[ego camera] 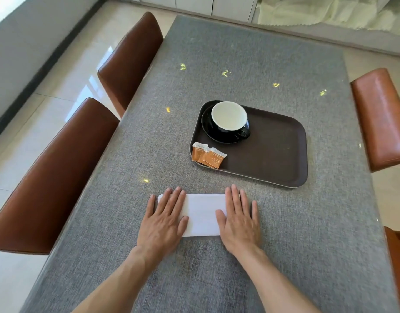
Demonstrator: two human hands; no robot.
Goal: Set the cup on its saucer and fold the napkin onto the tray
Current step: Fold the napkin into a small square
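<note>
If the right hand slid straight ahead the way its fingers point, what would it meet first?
Probably the near rim of the brown tray: the right hand lies flat on the napkin, fingers aimed at it over bare cloth.

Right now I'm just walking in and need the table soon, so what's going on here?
A person is pressing both palms flat on a white napkin on the grey table, left hand on its left end, right hand on its right end. It looks folded into a rectangle and is not yet on the brown tray. On the tray, the cup already sits on its black saucer, with orange sachets at the near left corner.
</note>
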